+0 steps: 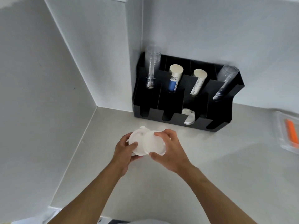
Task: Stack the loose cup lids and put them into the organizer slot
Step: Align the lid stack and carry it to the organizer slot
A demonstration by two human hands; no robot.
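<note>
Both hands hold white cup lids above the pale counter, in front of the black organizer (168, 101). My left hand (124, 149) grips a white lid (136, 139) with a small sip hole; more lids seem to lie under it, partly hidden. My right hand (169, 149) pinches a second white lid (155, 143) by its edges, overlapping the first one's right side. Some white lids (188, 118) stand in the organizer's third front slot from the left. The other front slots look dark.
The organizer stands against the back wall in the corner and holds clear cup stacks (151, 68) and paper cup stacks (174, 78) in its upper slots. A clear tray with an orange object (291, 135) lies at the right edge. A wall closes the left side.
</note>
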